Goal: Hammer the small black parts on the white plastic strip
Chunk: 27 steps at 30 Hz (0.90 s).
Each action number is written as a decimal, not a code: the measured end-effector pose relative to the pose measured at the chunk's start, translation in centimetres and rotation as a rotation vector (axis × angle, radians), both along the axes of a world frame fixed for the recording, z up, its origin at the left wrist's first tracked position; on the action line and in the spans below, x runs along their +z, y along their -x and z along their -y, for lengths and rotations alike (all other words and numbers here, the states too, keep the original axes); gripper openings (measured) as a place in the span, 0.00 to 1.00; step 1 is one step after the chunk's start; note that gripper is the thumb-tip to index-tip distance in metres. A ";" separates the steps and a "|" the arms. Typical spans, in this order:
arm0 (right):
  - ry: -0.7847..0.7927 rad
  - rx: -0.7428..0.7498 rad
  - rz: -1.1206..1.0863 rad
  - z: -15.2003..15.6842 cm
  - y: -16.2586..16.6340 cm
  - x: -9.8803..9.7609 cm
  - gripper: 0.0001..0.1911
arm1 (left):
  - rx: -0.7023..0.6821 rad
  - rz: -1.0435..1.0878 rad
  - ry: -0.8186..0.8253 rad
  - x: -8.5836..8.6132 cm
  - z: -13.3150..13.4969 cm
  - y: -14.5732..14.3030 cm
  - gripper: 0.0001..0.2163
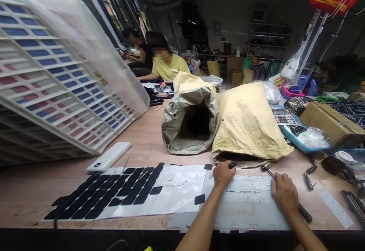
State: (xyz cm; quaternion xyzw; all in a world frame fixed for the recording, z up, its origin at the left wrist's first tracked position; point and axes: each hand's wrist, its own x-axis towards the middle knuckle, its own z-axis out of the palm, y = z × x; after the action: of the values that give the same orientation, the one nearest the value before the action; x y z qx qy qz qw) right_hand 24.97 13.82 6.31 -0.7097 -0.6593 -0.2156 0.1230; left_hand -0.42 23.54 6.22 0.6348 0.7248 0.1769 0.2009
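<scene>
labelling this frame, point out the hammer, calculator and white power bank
hammer (pixel 266 166): head view, its metal head
calculator (pixel 284 118): head view, its keypad
white power bank (pixel 108 156): head view, middle of its top face

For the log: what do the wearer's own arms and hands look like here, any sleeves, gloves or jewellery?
The left hand and right hand are bare, with no gloves. Both forearms are uncovered as far as the bottom edge of the picture, and no sleeve shows. No watch, wristband or ring is visible on either side.
</scene>
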 end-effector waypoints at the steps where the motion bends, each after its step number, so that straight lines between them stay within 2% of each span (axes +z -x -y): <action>1: 0.000 -0.001 0.000 0.0 0.0 0.0 0.11 | 0.001 0.002 0.000 0.0 0.0 0.0 0.06; 15: -0.007 0.006 -0.015 0.1 0.1 0.2 0.12 | 0.006 0.014 0.019 0.6 0.2 0.0 0.07; 27: -0.007 0.006 -0.002 -0.1 -0.2 -0.2 0.11 | 0.001 0.033 -0.021 0.3 0.1 0.1 0.06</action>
State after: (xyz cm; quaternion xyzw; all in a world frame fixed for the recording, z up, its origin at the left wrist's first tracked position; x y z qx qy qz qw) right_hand 25.20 13.89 6.07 -0.7074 -0.6607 -0.2169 0.1268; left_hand -0.55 23.41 6.49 0.6336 0.7198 0.1951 0.2059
